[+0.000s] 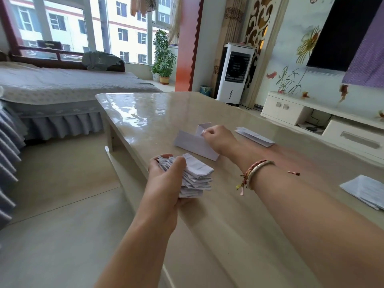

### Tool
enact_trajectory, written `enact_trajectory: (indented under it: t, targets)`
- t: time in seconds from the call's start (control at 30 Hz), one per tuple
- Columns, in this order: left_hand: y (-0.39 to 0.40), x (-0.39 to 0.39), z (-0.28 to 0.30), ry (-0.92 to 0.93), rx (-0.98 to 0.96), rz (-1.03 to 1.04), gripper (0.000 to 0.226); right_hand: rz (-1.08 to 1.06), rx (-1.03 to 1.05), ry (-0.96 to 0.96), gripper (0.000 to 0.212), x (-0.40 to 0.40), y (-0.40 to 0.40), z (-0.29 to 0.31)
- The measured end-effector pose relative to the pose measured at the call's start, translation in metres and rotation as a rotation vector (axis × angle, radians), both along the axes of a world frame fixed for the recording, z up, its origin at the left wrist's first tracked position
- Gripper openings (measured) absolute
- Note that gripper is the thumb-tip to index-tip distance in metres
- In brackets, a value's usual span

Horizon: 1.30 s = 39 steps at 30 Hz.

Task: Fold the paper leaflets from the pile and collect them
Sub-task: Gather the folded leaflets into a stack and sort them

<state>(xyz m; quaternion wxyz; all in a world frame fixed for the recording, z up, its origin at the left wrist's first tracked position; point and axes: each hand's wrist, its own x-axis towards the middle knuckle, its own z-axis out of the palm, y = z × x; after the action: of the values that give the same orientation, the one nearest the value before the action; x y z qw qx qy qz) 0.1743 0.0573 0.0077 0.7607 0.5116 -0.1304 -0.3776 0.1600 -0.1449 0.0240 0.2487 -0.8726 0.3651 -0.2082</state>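
Gripping a thick stack of folded leaflets [193, 175] in the left hand [166, 177] at the near-left table [145, 113] edge. Pinching one leaflet [195, 143] mid-fold with the right hand [218, 140], fingers curled. Still to go, seemingly: a folded leaflet [254, 136] far right, loose sheets [363, 190] near right.

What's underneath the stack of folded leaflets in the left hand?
The left hand grips the stack of folded leaflets from the side, fingers curled beneath it. Below that lies the table edge. Whether the stack's underside touches the tabletop cannot be seen; the papers cover it.
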Motion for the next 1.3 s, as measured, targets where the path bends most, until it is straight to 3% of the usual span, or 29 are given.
enact_trajectory:
  t: [0.17, 0.3, 0.37, 0.53, 0.6, 0.8, 0.93, 1.07, 1.17, 1.23, 1.3]
  targets:
    - [-0.003, -0.001, -0.003, -0.039, -0.008, -0.011, 0.026, -0.134, -0.204, -0.355, 0.02, -0.033, 0.009, 0.013]
    - [-0.007, -0.012, -0.005, -0.192, -0.004, 0.027, 0.029, -0.133, -0.005, -0.546, 0.025, -0.088, 0.045, 0.04]
    - [-0.009, -0.017, -0.005, -0.275, -0.005, 0.058, 0.03, -0.112, 0.183, -0.558, 0.03, -0.118, 0.068, 0.053]
    - [-0.015, -0.045, 0.0, -0.456, -0.047, 0.032, 0.034, 0.013, 0.434, -0.312, 0.032, -0.163, 0.096, 0.059]
    - [-0.017, -0.056, 0.002, -0.421, -0.104, -0.022, 0.036, 0.048, 0.45, -0.296, 0.026, -0.168, 0.103, 0.052]
    - [-0.02, -0.06, 0.002, -0.199, -0.203, -0.023, 0.029, 0.11, 0.483, -0.524, 0.024, -0.154, 0.115, 0.017]
    - [-0.02, -0.048, 0.005, -0.133, -0.229, 0.005, 0.022, 0.126, 0.401, -0.5, 0.031, -0.134, 0.12, 0.007]
    - [-0.017, -0.033, 0.003, -0.125, -0.211, 0.055, 0.04, 0.263, 0.39, -0.484, 0.033, -0.119, 0.126, 0.006]
    - [-0.014, -0.016, -0.004, -0.068, -0.168, 0.147, 0.028, 0.266, 0.407, -0.558, 0.032, -0.108, 0.122, 0.007]
    - [-0.012, -0.008, -0.007, -0.049, -0.15, 0.186, 0.022, 0.196, 0.174, -0.515, 0.027, -0.098, 0.103, 0.0]
    - [-0.008, -0.001, -0.01, -0.05, -0.138, 0.209, 0.022, 0.132, -0.126, -0.293, 0.03, -0.086, 0.077, -0.011]
